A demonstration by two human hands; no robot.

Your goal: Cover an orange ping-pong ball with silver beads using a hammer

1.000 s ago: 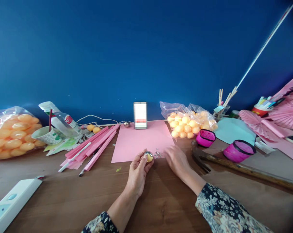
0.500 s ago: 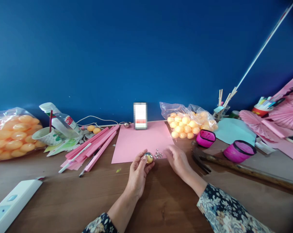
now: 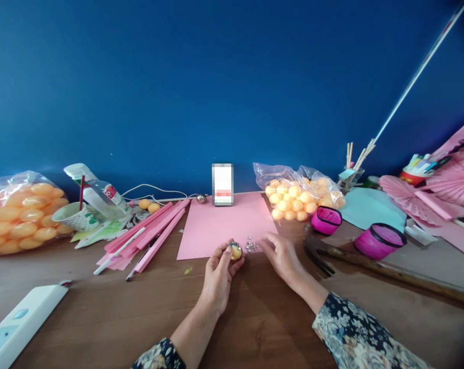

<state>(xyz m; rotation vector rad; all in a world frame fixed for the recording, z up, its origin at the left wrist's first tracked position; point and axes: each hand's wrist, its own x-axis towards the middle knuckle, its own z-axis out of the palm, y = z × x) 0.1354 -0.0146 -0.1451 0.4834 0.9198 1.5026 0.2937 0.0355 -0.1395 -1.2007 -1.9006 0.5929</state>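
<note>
My left hand is closed around a small yellow-orange ball, pinched between thumb and fingers. Shiny silver pieces cover part of the ball's top and edge. Several loose clear-silver gems lie in a little cluster on a pink sheet of paper, close to the ball's right side. At the right edge of that cluster my right hand is lowered to the paper, its thumb and forefinger a little apart and pointing at the gems. I see nothing between its fingertips.
Left of the sheet lie pink paper strips, a paper cup and a bag of orange balls. A phone stands at the back. To the right are another bag of balls, a hammer and magenta containers.
My right hand has shifted slightly left and toward the gems. My left hand keeps the ball in nearly the same place.
</note>
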